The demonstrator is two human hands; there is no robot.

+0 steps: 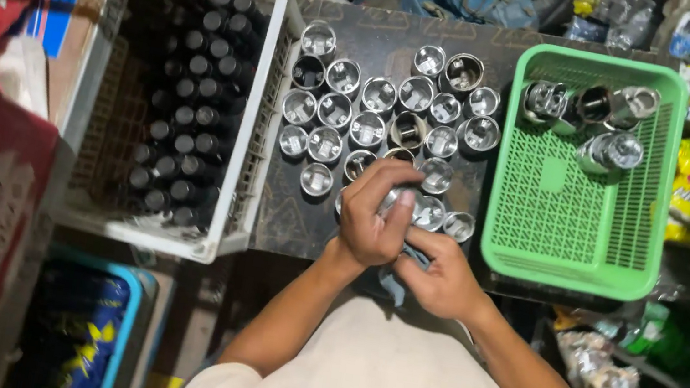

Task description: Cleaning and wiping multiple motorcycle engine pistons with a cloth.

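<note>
Left hand (374, 217) gripped one metal cup (404, 201); right hand (440, 278) clutched a blue cloth (394, 280) just below it. Further cups (356, 113) stood beyond; green basket (574, 249) lay to the right.

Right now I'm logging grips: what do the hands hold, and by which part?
The left hand wraps a shiny metal cylinder around its side; the right hand pinches a blue-grey cloth.

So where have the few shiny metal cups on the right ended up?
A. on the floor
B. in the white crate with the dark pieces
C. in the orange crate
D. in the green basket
D: a handful of shiny metal cups lie at the far end of the green basket, beside the dark board that holds the rest.
</note>
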